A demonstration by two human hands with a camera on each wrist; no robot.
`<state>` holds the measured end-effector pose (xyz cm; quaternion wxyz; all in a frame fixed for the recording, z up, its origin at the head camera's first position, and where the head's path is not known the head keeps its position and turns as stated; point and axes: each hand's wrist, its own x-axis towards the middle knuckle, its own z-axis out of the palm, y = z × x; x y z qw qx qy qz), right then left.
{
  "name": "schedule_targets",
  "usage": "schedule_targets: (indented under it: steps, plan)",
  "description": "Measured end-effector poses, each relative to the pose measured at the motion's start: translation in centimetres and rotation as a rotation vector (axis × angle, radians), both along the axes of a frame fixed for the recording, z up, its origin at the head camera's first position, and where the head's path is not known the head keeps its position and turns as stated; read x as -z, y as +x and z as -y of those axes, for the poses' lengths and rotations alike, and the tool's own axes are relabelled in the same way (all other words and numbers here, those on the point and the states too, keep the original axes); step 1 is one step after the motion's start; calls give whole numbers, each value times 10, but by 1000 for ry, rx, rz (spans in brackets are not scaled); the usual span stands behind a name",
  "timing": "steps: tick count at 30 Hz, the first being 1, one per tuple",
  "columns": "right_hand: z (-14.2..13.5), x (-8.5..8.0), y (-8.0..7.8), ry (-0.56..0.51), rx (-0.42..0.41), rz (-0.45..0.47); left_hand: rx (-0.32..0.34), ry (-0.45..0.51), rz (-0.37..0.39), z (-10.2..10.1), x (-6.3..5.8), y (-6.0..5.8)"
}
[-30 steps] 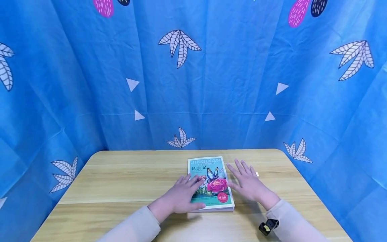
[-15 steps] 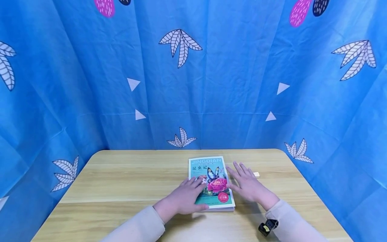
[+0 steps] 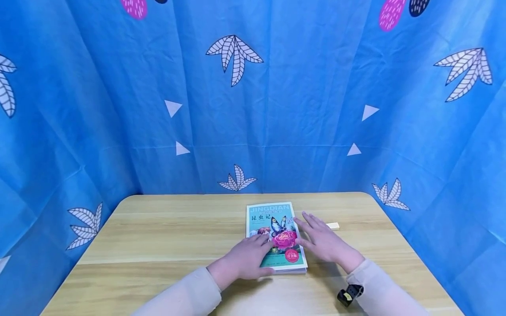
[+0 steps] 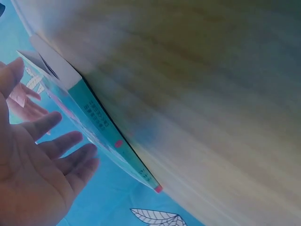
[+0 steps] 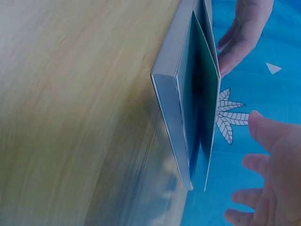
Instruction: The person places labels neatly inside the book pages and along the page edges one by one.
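Left hand [image 3: 251, 258], fingers loosely extended, over the left side of the book [image 3: 280, 235]; right hand [image 3: 326, 241], fingers spread, at its right edge; both sleeved forearms [image 3: 186, 295] slant in toward it

My left hand [image 3: 248, 259] hides the lower left part of the book [image 3: 282, 239], and the finest print on its cover is too small to read. Toward the far right corner of the table [image 3: 170, 237], a small white block [image 3: 334, 226] runs behind my right hand [image 3: 327, 245], so I can't tell its full length. The table's near edge is cut off below, as are my sleeves [image 3: 187, 293]. In the left wrist view the lettering on the spine [image 4: 114, 134] blurs; in the right wrist view, the edge crops my right hand.
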<state>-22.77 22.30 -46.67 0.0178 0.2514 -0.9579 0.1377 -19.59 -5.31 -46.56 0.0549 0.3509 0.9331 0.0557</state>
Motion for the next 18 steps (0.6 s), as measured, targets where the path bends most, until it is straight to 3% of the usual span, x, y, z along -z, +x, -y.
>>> schedule_targets:
  steps: [18]
  plan:
    - [1, -2, -3, -27, -6, 32, -7, -69, -66, -18, 5, 2]
